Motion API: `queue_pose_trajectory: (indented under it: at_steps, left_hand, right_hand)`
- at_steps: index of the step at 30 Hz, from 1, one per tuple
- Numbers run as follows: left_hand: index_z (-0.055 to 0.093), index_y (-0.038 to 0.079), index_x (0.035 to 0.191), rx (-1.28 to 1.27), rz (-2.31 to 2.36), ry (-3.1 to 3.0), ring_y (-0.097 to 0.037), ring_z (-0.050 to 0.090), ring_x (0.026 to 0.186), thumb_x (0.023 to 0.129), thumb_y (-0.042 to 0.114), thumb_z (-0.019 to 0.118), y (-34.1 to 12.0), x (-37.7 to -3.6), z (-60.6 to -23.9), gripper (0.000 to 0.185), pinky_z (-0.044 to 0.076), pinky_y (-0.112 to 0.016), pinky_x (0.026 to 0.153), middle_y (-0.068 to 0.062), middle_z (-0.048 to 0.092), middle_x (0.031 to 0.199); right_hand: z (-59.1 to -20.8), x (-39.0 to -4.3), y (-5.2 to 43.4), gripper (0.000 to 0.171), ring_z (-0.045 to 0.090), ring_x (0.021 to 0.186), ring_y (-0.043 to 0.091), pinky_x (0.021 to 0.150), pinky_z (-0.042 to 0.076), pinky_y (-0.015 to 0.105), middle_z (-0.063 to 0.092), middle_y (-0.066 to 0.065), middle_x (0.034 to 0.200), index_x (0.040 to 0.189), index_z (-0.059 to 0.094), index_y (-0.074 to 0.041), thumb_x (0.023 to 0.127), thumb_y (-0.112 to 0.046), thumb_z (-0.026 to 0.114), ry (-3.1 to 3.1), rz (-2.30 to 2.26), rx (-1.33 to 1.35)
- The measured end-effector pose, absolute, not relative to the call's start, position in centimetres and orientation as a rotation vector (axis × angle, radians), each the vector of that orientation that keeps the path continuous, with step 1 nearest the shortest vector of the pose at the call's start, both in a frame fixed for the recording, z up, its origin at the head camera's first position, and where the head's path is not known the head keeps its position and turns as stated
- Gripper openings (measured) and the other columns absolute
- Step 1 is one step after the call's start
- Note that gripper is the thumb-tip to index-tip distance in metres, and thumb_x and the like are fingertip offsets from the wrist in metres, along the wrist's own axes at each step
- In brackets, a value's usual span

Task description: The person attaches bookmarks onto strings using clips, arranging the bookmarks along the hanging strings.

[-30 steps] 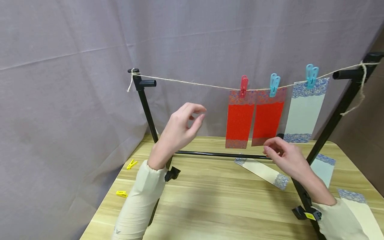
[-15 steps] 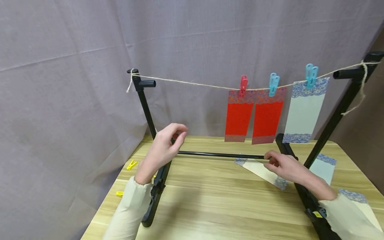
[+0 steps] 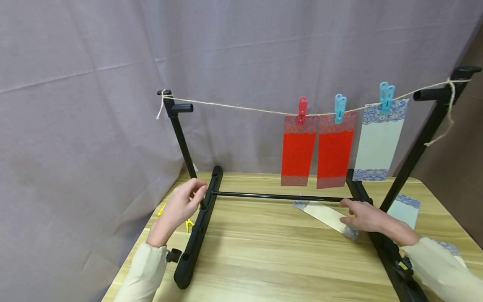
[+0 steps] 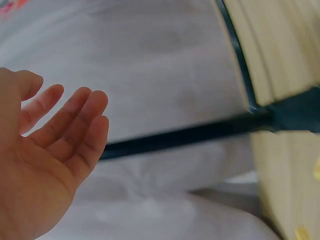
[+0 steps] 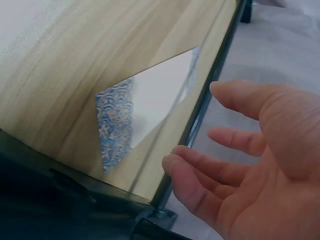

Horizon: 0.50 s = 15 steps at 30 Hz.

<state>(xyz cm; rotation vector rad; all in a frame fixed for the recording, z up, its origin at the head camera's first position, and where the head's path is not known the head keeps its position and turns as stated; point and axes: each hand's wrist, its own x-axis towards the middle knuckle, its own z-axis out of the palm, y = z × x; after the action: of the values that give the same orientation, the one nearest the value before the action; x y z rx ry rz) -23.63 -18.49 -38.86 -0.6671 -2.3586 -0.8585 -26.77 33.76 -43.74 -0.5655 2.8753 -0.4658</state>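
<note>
Paper strip (image 3: 327,215) lies flat on the worktop (image 3: 271,251), just beside our right hand (image 3: 364,216). Both hands have dropped from the twine line (image 3: 241,107) to worktop level; left hand (image 3: 181,206), like the right, is relaxed and holding nothing, so we judge the next strip is being collected.

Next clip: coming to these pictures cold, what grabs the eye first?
Two bright red cards hang side by side from a twine line strung across a black frame, with a pale blue-patterned card clipped to their right. Below, the left hand hovers by the frame's left foot, and the right hand reaches over a pale card lying on the wooden table.
</note>
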Motion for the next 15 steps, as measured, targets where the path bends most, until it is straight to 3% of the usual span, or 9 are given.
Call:
queue_pose_trajectory:
  at_steps: [7,10,12,15]
  left_hand:
    - [0.067,0.007,0.098,-0.543,-0.829,-2.492,-0.01,0.061,0.073,0.096,0.011,0.061,-20.7,-24.4,-41.6,0.008,0.055,-0.029,0.064,-0.001,0.069,0.082]
    - [0.067,0.005,0.099,-0.517,-0.775,-2.553,-0.015,0.066,0.079,0.094,0.01,0.061,-21.4,-24.7,-42.6,0.009,0.056,-0.034,0.068,-0.003,0.071,0.087]
    - [0.067,0.005,0.099,-0.5,-0.736,-2.595,-0.018,0.068,0.081,0.094,0.009,0.061,-21.9,-24.9,-43.4,0.009,0.056,-0.037,0.071,-0.005,0.071,0.089]
    - [0.067,0.005,0.1,-0.472,-0.717,-2.658,-0.02,0.068,0.083,0.094,0.009,0.061,-22.6,-25.1,-44.3,0.009,0.056,-0.039,0.074,-0.007,0.072,0.092]
  right_hand:
    - [-44.3,-27.5,33.8,0.061,0.058,0.081,0.02,0.063,0.045,0.034,0.064,0.013,0.099,0.133,0.047,0.004,0.089,-0.031,0.072,2.823,-0.385,-0.458]
    - [-44.5,-27.7,33.7,0.065,0.06,0.087,0.023,0.065,0.045,0.035,0.063,0.021,0.112,0.134,0.045,0.006,0.088,-0.03,0.073,2.816,-0.381,-0.433]
    - [-44.8,-27.7,33.6,0.069,0.061,0.096,0.031,0.07,0.049,0.039,0.059,0.028,0.122,0.136,0.043,0.009,0.087,-0.029,0.073,2.81,-0.382,-0.437]
    - [-45.0,-27.8,33.4,0.076,0.06,0.103,0.035,0.063,0.051,0.041,0.047,0.034,0.138,0.141,0.038,0.01,0.087,-0.029,0.074,2.788,-0.394,-0.402]
